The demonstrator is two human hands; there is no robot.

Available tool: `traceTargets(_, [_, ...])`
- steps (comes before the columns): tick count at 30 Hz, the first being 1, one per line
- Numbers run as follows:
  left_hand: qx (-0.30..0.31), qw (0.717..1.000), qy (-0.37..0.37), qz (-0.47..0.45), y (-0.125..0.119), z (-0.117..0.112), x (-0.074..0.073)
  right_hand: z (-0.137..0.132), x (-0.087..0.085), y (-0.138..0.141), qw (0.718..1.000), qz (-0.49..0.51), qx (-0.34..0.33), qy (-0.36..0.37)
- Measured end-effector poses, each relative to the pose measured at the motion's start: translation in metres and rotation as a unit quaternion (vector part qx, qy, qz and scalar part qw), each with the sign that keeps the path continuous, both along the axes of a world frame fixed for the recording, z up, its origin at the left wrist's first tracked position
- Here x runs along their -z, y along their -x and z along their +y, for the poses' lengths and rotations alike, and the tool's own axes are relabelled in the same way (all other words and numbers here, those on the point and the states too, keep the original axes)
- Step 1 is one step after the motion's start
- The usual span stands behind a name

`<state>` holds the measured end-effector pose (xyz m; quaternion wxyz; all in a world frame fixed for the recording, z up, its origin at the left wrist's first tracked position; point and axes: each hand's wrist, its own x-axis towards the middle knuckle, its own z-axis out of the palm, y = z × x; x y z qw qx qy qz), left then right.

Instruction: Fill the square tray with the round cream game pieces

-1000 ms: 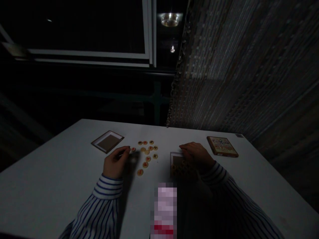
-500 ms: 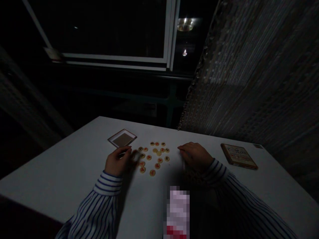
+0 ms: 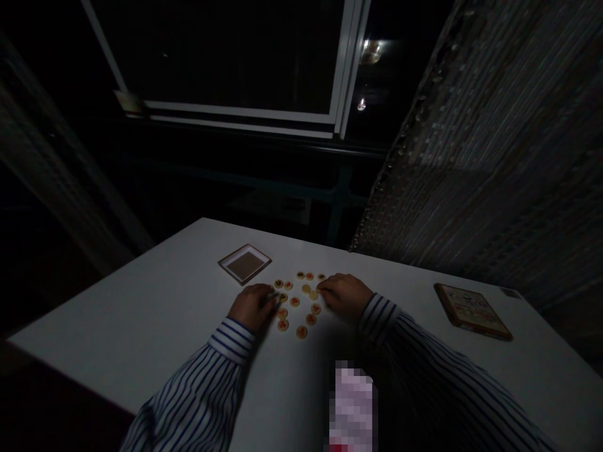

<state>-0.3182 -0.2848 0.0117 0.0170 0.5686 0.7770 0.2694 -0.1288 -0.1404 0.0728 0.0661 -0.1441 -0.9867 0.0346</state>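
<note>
White-and-blue stripes are seen on the sleeves [image 3: 226, 342], pale yellow with red and dark marks on the round pieces [image 3: 301, 331], white on the table [image 3: 141, 314], brown with white border on the tray [image 3: 245, 263].

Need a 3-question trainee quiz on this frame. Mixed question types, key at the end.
1. True or false: the round game pieces lie on the white table between the left hand and the right hand.
2. Pick one: the square tray sits A) just beyond the left hand, B) under the right hand, C) off the table.
3. Fill in: the printed wooden board lies far out on the person's ____ side.

Key: 1 true; 2 A; 3 right.
</note>
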Motion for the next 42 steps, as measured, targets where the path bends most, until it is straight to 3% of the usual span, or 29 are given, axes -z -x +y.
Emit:
traceTargets(11, [0.025, 0.995, 0.081, 0.060, -0.004, 0.020, 0.008, -0.002, 0.016, 0.038, 0.999, -0.018, 0.013, 0.034])
traceTargets(23, [-0.001, 0.991, 0.113, 0.075, -0.003, 0.030, 0.015, -0.001, 0.026, 0.044, 0.999, -0.023, 0.012, 0.026])
traceTargets(31, [0.009, 0.991, 0.090, 0.095, -0.001, 0.032, 0.019, 0.001, 0.026, 0.040, 0.999, -0.027, 0.018, 0.032])
traceTargets(42, [0.037, 0.996, -0.019, 0.076, -0.006, 0.029, 0.002, 0.002, 0.024, 0.033, 0.998, 0.002, 0.017, 0.058])
